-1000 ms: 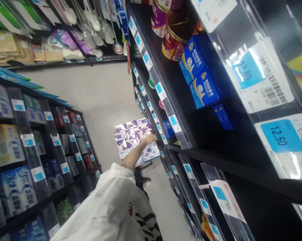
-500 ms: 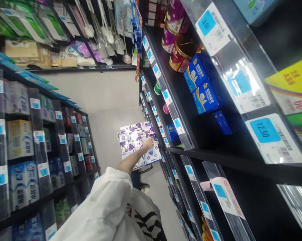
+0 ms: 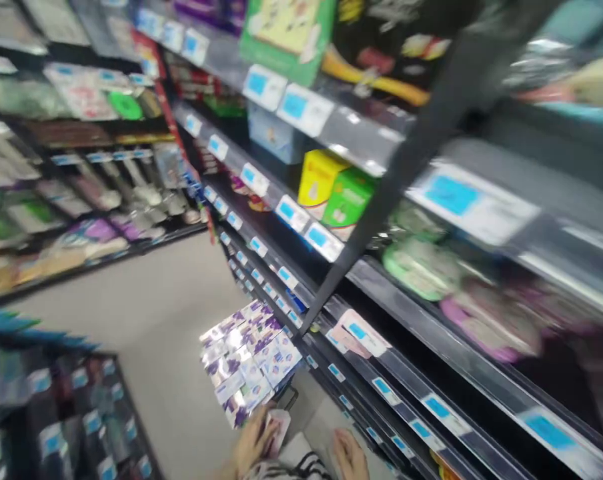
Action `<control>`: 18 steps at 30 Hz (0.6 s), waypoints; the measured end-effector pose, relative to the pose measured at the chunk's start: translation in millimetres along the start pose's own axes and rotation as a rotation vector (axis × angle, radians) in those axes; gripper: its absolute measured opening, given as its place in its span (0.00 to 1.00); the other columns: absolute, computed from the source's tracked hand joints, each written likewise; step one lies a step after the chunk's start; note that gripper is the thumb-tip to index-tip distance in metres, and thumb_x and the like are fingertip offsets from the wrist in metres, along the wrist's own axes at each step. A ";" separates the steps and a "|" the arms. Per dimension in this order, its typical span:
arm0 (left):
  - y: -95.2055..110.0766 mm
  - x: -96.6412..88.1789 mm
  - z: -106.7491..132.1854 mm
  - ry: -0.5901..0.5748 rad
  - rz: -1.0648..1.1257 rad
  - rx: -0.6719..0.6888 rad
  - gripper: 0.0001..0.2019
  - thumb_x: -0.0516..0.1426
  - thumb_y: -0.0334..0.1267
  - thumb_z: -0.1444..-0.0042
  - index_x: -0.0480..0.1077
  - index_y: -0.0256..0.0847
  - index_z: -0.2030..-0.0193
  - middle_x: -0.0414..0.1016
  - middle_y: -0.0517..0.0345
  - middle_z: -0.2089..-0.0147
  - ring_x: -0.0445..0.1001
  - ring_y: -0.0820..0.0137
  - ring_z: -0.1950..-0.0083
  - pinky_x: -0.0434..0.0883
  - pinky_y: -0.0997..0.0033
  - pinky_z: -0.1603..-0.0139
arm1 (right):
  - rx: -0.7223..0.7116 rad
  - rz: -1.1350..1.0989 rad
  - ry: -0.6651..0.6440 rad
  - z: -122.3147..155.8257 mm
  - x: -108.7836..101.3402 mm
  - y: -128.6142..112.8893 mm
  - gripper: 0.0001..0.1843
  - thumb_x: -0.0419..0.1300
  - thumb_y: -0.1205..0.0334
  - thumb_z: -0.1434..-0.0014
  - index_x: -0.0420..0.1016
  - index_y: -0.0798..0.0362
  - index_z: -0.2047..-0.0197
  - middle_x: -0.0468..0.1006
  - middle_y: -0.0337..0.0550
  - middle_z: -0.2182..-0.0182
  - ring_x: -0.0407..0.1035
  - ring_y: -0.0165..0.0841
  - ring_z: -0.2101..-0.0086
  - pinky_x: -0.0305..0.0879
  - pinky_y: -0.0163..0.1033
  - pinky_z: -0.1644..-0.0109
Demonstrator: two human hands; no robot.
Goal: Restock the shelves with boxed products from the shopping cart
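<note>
At the bottom centre my left hand (image 3: pixel 251 439) is closed around a small white and pinkish box (image 3: pixel 280 427), its print too blurred to read. My right hand (image 3: pixel 350 455) is to the right of it, low in the view, with its fingers loosely bent and nothing visible in them. Just beyond my left hand lies a block of white and purple boxes (image 3: pixel 244 347) in tight rows, some with blue print at the near right. A dark curved bar (image 3: pixel 291 399) shows at the block's near edge.
Tall shelves with price tags (image 3: pixel 294 213) run along my right, holding yellow and green boxes (image 3: pixel 349 200) and slippers (image 3: pixel 416 267). Another shelf unit (image 3: pixel 81 407) stands at the lower left. Brushes and ladles (image 3: pixel 146 190) hang at the far end above the pale floor (image 3: pixel 161 340).
My left hand has drawn back from the block of boxes towards me and now holds a small box. My right hand has come into view. The view has swung to the right.
</note>
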State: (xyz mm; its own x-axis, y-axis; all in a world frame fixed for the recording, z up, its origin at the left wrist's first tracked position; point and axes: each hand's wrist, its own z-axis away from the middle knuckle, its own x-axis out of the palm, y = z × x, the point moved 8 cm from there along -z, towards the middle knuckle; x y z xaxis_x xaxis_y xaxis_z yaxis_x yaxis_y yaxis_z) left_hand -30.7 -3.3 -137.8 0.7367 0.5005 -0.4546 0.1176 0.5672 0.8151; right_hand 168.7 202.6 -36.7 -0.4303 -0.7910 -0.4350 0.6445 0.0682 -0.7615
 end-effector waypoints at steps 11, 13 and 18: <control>265.8 28.5 -47.0 -0.417 0.165 0.557 0.27 0.58 0.54 0.34 0.68 0.43 0.33 0.81 0.43 0.42 0.80 0.53 0.42 0.73 0.49 0.35 | -0.190 -0.067 0.216 23.0 -59.8 -88.5 0.25 0.61 0.49 0.37 0.73 0.45 0.38 0.80 0.47 0.45 0.72 0.47 0.44 0.66 0.49 0.38; 297.3 34.6 -33.2 -0.456 0.332 0.584 0.26 0.58 0.52 0.32 0.66 0.43 0.32 0.81 0.43 0.43 0.81 0.57 0.47 0.76 0.53 0.40 | -0.229 -0.179 0.353 42.5 -78.3 -88.4 0.20 0.61 0.47 0.36 0.75 0.47 0.46 0.82 0.45 0.53 0.75 0.43 0.53 0.70 0.47 0.44; 347.6 49.6 29.2 -0.528 0.682 0.699 0.33 0.71 0.44 0.44 0.68 0.49 0.33 0.67 0.41 0.28 0.74 0.53 0.34 0.78 0.58 0.41 | -0.278 -0.902 0.538 77.4 -112.1 -65.7 0.30 0.59 0.33 0.37 0.68 0.50 0.46 0.77 0.36 0.74 0.67 0.31 0.81 0.67 0.36 0.76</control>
State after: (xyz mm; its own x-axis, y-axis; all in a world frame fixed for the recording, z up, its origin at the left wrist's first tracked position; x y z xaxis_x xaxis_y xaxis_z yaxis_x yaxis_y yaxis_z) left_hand 66.2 199.6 133.5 0.9616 0.1318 0.2408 -0.1933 -0.2981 0.9348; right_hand 223.5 239.7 99.3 -0.9380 -0.2531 0.2370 -0.1841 -0.2157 -0.9590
